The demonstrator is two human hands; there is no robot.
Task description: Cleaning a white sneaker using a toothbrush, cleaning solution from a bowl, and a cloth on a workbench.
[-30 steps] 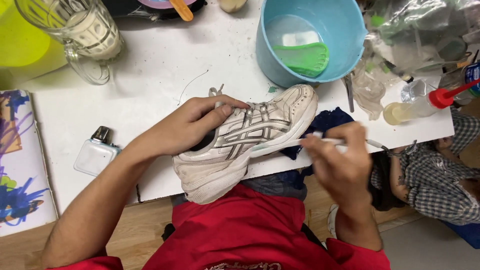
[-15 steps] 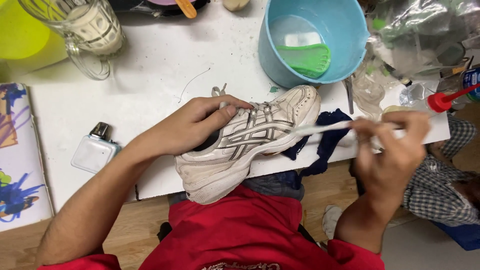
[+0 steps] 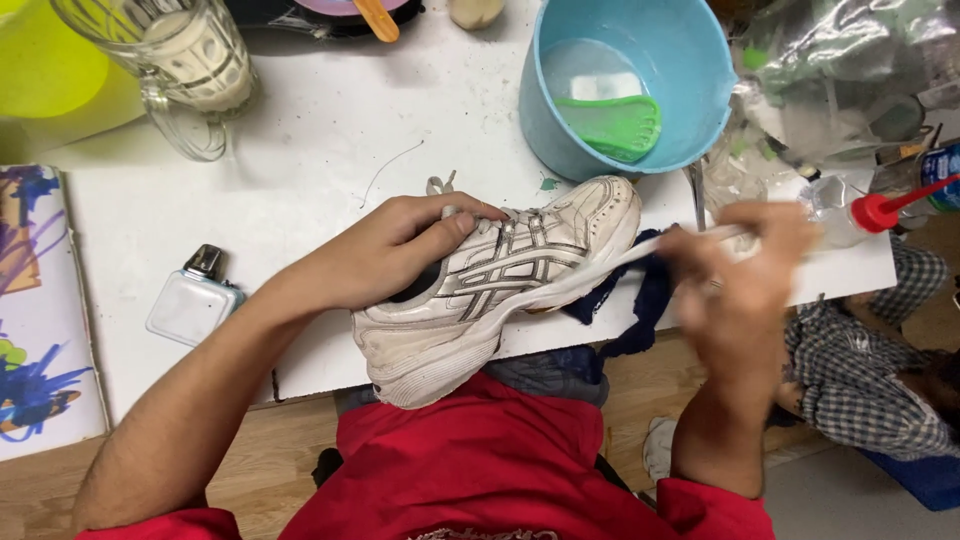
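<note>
Head view: the left hand is clamped on the white sneaker at frame centre, on the white table edge. The blurred right hand — fingers closed round a thin white stick — touches its sole, below the blue bucket.

head camera looks steeply down, close above table.

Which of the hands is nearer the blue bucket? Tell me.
Right. The right hand is just below and right of the blue bucket, holding a thin white brush. The left hand grips the white sneaker, farther left.
</note>
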